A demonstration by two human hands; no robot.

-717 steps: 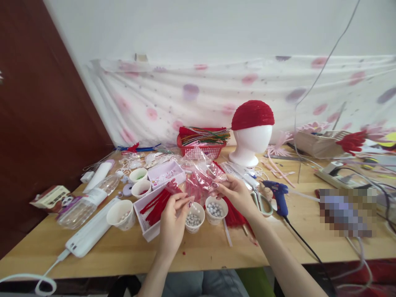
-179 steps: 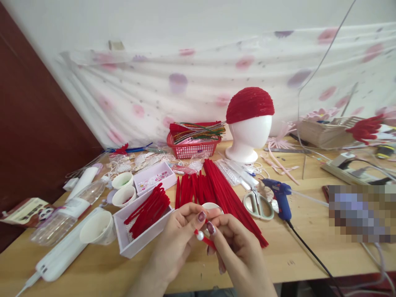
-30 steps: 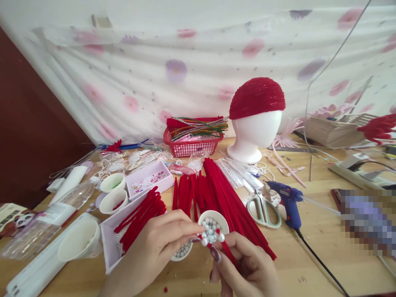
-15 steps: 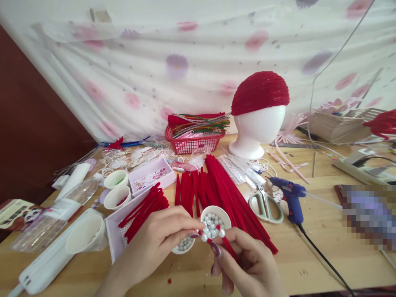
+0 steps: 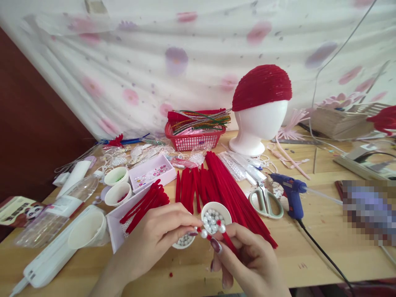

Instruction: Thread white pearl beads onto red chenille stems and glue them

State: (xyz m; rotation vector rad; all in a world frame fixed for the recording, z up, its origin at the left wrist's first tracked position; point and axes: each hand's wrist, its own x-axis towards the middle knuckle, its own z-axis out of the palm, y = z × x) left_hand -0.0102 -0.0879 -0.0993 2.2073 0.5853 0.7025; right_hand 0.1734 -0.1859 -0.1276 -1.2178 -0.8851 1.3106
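Left hand (image 5: 154, 241): low centre of the frame, I pinch the round white pearl bead (image 5: 203, 234) at my fingertips.
Bead: I keep its hole lined up with the stem tip, just in front of the white paper cup of pearls (image 5: 215, 213).
Right hand (image 5: 247, 264): bottom right of centre, clenched on the fuzzy red pipe-cleaner stem (image 5: 227, 241); I judge a grip close to the tip stops bending.

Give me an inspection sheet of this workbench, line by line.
Surface: wooden table, crowded.
Job's things: red pipe cleaner with pearl bead, over cup of pearls.
Clutter: loose red pipe cleaners, scissors, glue gun, red basket.
Hands: left hand pinches at the bead; right hand grips the pipe cleaner.
Cables: black cord from glue gun.
Surroundings: foam head in red cap, floral cloth.
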